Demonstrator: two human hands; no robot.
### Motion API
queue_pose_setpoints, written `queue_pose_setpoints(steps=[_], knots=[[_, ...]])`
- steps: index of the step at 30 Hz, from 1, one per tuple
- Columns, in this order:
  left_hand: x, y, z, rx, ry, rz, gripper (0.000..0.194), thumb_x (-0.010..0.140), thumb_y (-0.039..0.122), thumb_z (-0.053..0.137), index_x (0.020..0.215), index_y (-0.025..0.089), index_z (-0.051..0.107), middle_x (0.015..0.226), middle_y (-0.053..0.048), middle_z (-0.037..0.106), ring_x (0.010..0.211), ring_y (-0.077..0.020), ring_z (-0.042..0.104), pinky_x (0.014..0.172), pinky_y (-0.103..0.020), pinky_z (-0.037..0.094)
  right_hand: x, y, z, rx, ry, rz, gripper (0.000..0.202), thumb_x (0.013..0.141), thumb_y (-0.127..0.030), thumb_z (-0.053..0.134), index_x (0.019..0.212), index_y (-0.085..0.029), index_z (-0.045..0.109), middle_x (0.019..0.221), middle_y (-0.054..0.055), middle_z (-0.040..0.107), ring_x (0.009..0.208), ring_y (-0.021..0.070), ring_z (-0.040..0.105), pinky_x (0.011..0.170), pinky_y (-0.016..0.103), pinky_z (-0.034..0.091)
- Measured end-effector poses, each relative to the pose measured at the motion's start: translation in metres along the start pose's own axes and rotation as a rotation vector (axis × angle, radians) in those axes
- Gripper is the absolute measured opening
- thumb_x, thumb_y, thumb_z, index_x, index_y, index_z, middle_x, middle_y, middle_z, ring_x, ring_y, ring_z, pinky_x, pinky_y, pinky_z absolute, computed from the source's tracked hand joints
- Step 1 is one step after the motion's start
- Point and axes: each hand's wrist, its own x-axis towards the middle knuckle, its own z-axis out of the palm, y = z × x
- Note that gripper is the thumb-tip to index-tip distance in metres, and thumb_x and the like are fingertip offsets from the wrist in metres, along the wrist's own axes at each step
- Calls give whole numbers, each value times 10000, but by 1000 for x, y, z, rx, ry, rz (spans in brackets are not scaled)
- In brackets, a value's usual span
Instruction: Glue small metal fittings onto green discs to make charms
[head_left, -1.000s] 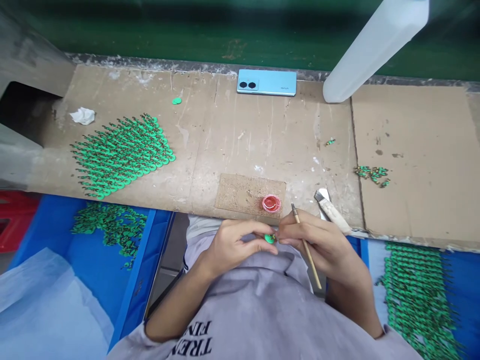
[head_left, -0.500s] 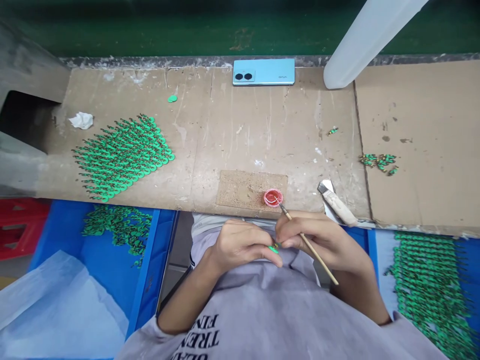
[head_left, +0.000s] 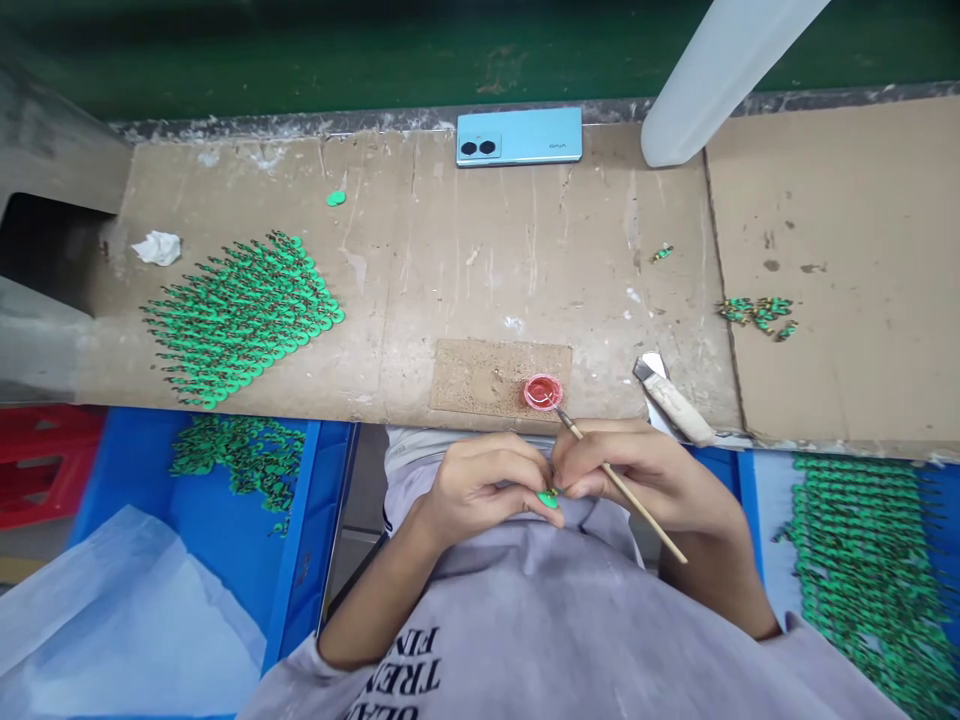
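My left hand (head_left: 495, 480) pinches a small green disc piece (head_left: 547, 498) with a bit of gold metal on it, in front of my shirt. Close against it, my right hand (head_left: 637, 470) grips a thin wooden-handled brush (head_left: 622, 487), its fingertips meeting the piece's metal end. The brush slants up and left, and its tip overlaps the rim of a small cup of red liquid (head_left: 542, 392) in view; whether they touch I cannot tell. That cup stands on a speckled cardboard piece (head_left: 469, 378) at the table's front edge.
Rows of green pieces (head_left: 247, 320) lie at the left, a small cluster (head_left: 757, 312) at the right. A utility knife (head_left: 675, 400), a phone (head_left: 519, 137) and crumpled tissue (head_left: 157, 248) rest on the cardboard-covered table (head_left: 480, 270). Blue trays (head_left: 292, 560) flank me; a white tube lamp (head_left: 720, 80) hangs above.
My view has shifted slightly. The green disc's face shows more between my left fingers, apparently turned a little. Both hands keep their hold, and the brush stays at nearly the same slant.
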Motion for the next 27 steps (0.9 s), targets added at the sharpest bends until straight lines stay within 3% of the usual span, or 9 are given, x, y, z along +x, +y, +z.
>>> queue_pose_setpoints(steps=[8,17,27], knots=[[-6,-3,5,-8,28,-48,358,848,358,867,733,201,568,794,-21,765,645,-127,715,615,-225,575,2,2,2,43,39,-27,104,1040,-248,658,978,-224,738,836,20,729,744,145,704,641,241,559],[1,-4,9,-101,83,87,332,800,155,896,797,191,566,771,29,684,646,-92,670,609,-183,542,-3,8,11,146,152,48,68,992,-290,744,1018,-233,719,869,11,717,747,133,694,664,238,568],[-5,-4,9,-62,80,119,223,935,86,728,815,185,567,815,11,660,699,-97,637,658,-218,534,-5,7,14,162,216,107,119,942,-266,805,1015,-240,715,891,9,726,767,136,708,680,238,582]])
